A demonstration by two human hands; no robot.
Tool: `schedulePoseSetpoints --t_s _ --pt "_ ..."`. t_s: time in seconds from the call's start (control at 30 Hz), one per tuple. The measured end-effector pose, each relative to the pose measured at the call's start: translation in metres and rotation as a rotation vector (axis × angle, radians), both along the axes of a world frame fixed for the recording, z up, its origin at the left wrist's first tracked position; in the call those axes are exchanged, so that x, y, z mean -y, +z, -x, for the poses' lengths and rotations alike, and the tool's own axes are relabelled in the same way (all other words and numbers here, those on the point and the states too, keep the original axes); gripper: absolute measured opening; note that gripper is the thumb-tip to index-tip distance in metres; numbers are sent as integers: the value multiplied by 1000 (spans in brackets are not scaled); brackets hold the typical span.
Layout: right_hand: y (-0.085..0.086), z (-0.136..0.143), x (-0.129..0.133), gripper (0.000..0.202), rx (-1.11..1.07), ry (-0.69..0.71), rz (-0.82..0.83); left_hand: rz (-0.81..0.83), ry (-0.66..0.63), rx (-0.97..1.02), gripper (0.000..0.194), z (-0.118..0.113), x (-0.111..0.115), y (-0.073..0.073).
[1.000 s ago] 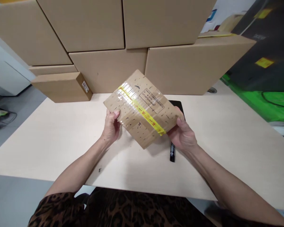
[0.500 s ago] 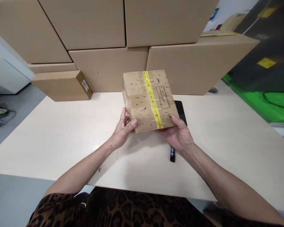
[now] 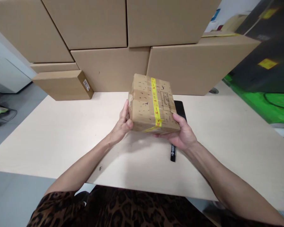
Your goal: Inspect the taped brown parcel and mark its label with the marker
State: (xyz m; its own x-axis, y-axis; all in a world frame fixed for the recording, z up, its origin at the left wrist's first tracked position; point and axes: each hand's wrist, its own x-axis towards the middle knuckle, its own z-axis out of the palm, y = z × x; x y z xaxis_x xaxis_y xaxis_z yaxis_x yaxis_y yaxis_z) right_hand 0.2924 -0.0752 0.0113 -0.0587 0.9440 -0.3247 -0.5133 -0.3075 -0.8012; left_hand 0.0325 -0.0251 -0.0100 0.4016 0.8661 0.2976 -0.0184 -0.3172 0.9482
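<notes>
Standing here, I see 2 bare hands holding a small taped box (image 3: 144, 108) up over the pale bench (image 3: 73, 135). The left hand (image 3: 121, 124) is clamped on its left side, thumb near the lower front corner, fingers up along the side wall. The right hand (image 3: 183, 132) grips the opposite near corner, thumb on top and the other fingers underneath. The box is tilted so its top faces the person; a strip of yellow tape (image 3: 155, 102) with red print runs down it and bends over the near edge. To the right of the tape sits a printed frame (image 3: 166, 101), and small dark marks dot the cardboard.

Beyond the box's right side lies a black flat thing (image 3: 180, 110), and below the right hand a black strip (image 3: 173, 153) with white lettering; whether they are 1 object I can't tell. Large cartons (image 3: 109, 69) are stacked at the back, 3 in the upper row. At the left, a flatter carton (image 3: 59, 86) with a white label (image 3: 86, 84) stands against them.
</notes>
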Motion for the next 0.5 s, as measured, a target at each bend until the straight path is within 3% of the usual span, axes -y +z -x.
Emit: schedulePoseSetpoints --t_s 0.1,0.23,0.5 --pt "4 3 3 54 -31 76 31 -212 28 -169 122 3 0 -2" --pt "3 5 6 59 -34 161 60 -163 77 -76 88 2 -1 -3" --pt "-4 5 9 63 -91 216 8 -173 197 -4 75 -1 -3 -7"
